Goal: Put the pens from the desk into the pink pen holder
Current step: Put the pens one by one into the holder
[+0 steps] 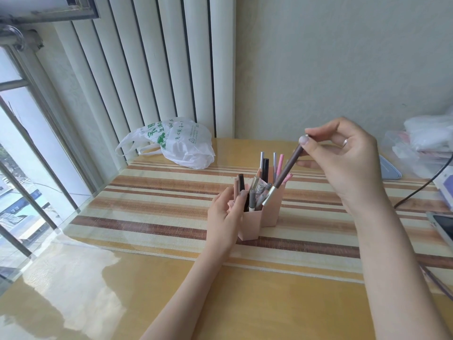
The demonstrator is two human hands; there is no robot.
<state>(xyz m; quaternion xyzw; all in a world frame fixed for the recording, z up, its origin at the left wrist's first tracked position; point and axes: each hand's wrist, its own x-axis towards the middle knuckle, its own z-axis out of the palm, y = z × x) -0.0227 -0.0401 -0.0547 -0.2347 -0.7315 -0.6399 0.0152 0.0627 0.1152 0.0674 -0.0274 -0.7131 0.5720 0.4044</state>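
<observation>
A pink pen holder (252, 224) with several compartments stands on the striped mat in the middle of the desk, with several pens upright in it. My left hand (224, 214) grips the holder's left side, fingers curled round it. My right hand (343, 163) is raised above and to the right, pinching the top end of a brown pen (286, 170). That pen slants down to the left, and its silver tip hangs just over the holder's right compartment.
A white plastic bag (176, 143) lies at the desk's back left by the radiator. At the right edge are a blue lid (389, 171), a black cable (421, 190), a device (441, 227) and stacked packets (426, 141). A window runs along the left.
</observation>
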